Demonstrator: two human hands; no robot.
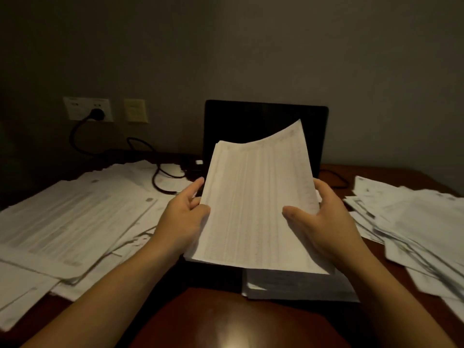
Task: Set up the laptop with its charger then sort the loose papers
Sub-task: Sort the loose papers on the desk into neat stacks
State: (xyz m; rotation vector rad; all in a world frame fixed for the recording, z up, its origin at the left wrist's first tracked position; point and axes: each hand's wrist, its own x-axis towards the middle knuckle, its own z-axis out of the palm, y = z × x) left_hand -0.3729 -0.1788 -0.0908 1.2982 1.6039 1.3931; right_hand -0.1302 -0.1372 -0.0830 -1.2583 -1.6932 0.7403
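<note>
At centre frame, a sheaf of papers [256, 202] is held up off the table [226, 320], tilted toward the camera, its upper right corner curling. It is gripped at both side edges. The left hand [183, 217] is set at the left edge, thumb laid on the top sheet, the other fingers hidden behind. The right hand [326, 222] is set at the right edge, thumb pressed flat on the printed face, fingers curled round behind. The two-sided grip is judged to keep the sheets square and readable while a pile is chosen; sorting is judged under way. Directly behind the sheaf the laptop [251, 116] is stood open, screen dark, its lower half masked by paper. A charger cable [160, 173] is looped on the table at centre left and run up to a plug [96, 113] seated in the wall socket [75, 108] at upper left. Its laptop end is too dark to confirm, so the charging step is judged probably done. A small stack [296, 285] is seen below the sheaf, at lower centre right. A broad spread of papers [75, 217] is laid over the left of the frame, and a looser heap [414, 222] is fanned at the right edge. No tray, folder or box is made out. The sheets are borne by the table alone, and the socket, holding the one plug, is the only receptacle noted.
</note>
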